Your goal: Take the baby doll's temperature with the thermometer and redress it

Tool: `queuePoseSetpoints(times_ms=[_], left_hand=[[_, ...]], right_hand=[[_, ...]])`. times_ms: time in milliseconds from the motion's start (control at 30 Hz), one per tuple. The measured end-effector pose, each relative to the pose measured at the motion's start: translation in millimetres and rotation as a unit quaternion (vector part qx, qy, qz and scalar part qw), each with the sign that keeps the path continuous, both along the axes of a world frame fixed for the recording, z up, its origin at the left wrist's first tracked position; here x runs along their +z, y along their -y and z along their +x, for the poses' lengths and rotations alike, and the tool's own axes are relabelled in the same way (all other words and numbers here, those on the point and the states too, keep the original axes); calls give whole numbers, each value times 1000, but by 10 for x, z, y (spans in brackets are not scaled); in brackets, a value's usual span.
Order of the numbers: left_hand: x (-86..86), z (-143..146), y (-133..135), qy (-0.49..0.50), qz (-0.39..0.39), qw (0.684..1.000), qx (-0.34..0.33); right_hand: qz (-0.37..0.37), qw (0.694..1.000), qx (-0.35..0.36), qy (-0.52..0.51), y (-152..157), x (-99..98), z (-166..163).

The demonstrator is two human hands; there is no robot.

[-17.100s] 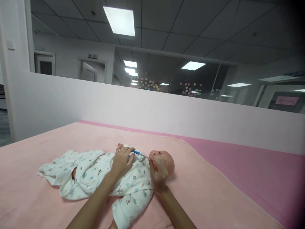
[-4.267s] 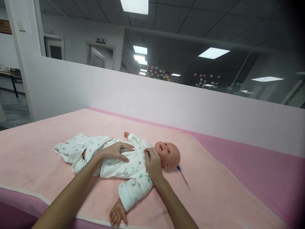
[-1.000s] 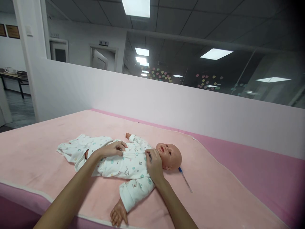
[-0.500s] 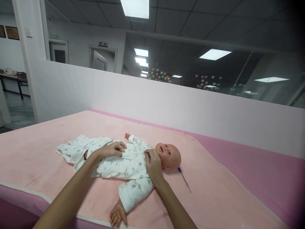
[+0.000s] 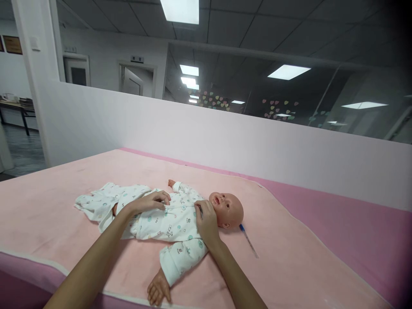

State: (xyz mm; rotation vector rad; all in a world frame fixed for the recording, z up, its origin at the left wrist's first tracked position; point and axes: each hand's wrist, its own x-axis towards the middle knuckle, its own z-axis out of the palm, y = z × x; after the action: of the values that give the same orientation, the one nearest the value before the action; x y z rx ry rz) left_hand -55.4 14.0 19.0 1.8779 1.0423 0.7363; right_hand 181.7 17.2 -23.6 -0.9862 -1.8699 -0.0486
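A baby doll (image 5: 229,208) lies on its back, head to the right, in a white printed baby top (image 5: 180,225). My left hand (image 5: 149,202) rests over the lower front of the top, its thumb and fingers apart. Near the doll's neck, my right hand (image 5: 207,216) has its fingers curled and pinched on the top's front edge. Its fingertips are partly hidden. Matching white printed cloth (image 5: 99,204) lies loosely around the doll's legs. One doll hand (image 5: 159,287) points toward me, palm down.
A blue-capped clear pen (image 5: 248,241) lies just beyond the doll's head. Underneath is a pink padded mat (image 5: 305,257) with a pale edge. A low white wall (image 5: 225,137) with glass above it stands behind the mat.
The fingers of my left hand have loosened from the top's front edge, and the taut fold between my hands has flattened. My right hand stays at the neck.
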Motion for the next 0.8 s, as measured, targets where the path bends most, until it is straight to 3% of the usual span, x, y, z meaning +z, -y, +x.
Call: queuePoseSetpoints(times_ms=[267,433,567,800], left_hand=[[9,37,15,18,-40,999,22],[9,39,13,20,3,999,34],[9,19,8,18,28,999,3],[8,-9,28,-76,60,995,9]], right_hand=[[2,1000,-1,2,9,12,-3],[-4,1000,-2,2,8,15,1],[-5,1000,-3,3,6,15,1],[-13,1000,-4,1,16,18,0]])
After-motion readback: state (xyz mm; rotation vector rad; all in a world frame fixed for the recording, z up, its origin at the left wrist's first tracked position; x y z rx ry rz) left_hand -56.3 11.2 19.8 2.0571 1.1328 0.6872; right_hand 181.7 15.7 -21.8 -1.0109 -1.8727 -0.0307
